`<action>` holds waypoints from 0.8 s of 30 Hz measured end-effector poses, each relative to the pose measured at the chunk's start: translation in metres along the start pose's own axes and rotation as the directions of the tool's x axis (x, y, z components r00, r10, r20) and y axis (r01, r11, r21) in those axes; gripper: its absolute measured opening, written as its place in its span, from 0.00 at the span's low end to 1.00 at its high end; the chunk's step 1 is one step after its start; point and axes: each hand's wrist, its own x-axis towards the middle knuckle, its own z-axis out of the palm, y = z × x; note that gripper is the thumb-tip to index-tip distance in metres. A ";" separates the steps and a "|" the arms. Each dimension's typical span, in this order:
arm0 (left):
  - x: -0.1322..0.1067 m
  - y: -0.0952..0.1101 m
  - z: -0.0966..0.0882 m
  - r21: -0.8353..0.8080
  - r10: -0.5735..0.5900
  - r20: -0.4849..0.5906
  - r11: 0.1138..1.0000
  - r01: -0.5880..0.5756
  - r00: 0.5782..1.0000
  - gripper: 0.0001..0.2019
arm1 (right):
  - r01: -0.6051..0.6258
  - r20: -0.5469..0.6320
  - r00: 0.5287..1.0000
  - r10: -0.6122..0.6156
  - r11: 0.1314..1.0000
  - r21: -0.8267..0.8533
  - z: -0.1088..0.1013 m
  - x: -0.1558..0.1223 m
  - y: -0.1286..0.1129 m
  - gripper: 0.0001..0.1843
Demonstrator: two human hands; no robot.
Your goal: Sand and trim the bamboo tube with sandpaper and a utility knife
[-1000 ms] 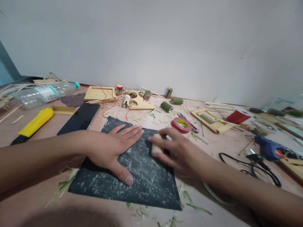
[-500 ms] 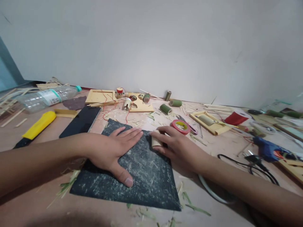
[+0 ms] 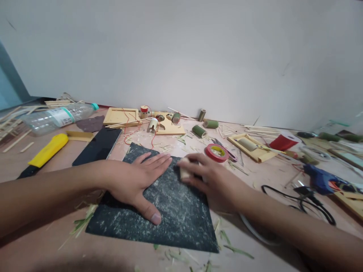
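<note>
Lying flat with fingers extended and grasping nothing, the left hand (image 3: 132, 181) is pressing on the dark sheet (image 3: 181, 223), presumably steadying it, while the right hand (image 3: 214, 177) is gripping a pale piece (image 3: 185, 172) in partly curled fingers at the sheet's far right.

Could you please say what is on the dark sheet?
Whitish specks, the spread left hand and, in the right hand, a pale piece; the sheet beneath the hands is hidden.

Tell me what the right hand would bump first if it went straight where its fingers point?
Probably the fingertips of the left hand, spread on the dark sheet, though depth is hard to judge.
</note>
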 end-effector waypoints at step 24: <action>0.001 0.000 0.001 -0.023 0.022 -0.006 0.999 -0.022 1.000 0.65 | 0.064 -0.072 0.995 -0.063 0.998 0.022 0.005 -0.005 0.011 0.16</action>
